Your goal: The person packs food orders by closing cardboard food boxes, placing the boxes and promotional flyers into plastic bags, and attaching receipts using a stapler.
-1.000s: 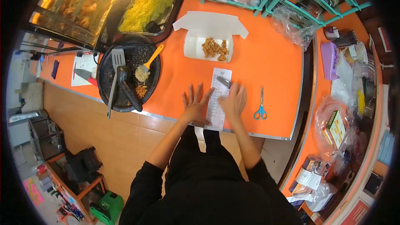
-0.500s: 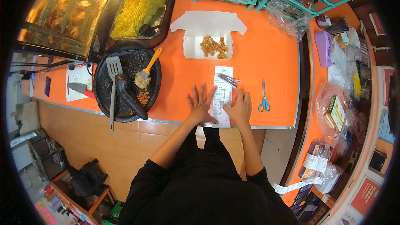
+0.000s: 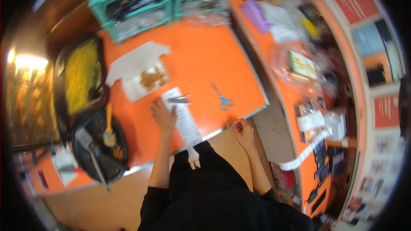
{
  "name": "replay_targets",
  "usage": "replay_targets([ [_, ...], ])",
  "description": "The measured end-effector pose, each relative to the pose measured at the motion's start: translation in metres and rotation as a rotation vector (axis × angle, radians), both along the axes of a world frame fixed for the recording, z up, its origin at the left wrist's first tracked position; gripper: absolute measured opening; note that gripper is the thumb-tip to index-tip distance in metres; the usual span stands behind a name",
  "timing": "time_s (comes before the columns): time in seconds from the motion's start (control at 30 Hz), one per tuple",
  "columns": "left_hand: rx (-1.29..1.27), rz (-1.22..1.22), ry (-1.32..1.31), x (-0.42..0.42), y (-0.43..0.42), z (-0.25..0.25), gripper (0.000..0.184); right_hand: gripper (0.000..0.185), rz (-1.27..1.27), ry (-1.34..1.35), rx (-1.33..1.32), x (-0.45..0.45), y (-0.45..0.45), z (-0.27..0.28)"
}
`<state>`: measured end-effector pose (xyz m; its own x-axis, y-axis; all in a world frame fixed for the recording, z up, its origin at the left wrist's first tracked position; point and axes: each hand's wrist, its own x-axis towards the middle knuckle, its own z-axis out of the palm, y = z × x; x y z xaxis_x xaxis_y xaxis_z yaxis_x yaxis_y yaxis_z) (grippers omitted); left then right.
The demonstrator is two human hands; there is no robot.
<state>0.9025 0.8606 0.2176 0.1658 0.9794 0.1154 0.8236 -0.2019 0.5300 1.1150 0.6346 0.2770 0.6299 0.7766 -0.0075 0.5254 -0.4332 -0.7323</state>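
My left hand (image 3: 164, 116) lies on the orange table, fingers stretched out, at the left edge of a long printed receipt (image 3: 186, 126). What looks like a small dark stapler (image 3: 178, 99) rests across the receipt's upper part. Over the table's front edge, my right hand (image 3: 243, 133) is loosely curled, with nothing visible in it. Blue-handled scissors (image 3: 224, 102) lie on the table beyond it. An open white food box (image 3: 133, 89) with brown fried pieces (image 3: 153, 78) inside stands beyond my left hand. The view is blurred.
On the left sit a black stone mortar (image 3: 80, 145) with a spatula (image 3: 92, 152) and a tray of yellow food (image 3: 81, 77). Green racks (image 3: 171, 0) stand at the back. A side counter (image 3: 280, 81) at right holds plastic bags and a paper strip (image 3: 306, 154).
The view has turned to the right. My right hand has left the receipt and moved right, past the scissors' handles. My left hand remains by the receipt, nearer its upper end.
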Motion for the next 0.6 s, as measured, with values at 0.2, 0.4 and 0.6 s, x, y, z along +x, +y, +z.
replay_targets([
  [0.2, 0.114, 0.07, -0.243, 0.025, 0.003, -0.011, 0.031, 0.005, -0.314, -0.172, 0.13, 0.11, -0.027, 0.082],
  [0.4, 0.122, 0.048, -0.531, -0.019, 0.028, -0.074, 0.03, 0.013, -0.473, -0.618, 0.182, 0.286, -0.047, 0.131],
  [0.6, 0.169, 0.244, -0.677, -0.051, -0.007, -0.018, 0.057, 0.03, -0.841, -1.262, -0.11, 0.442, -0.097, 0.124],
])
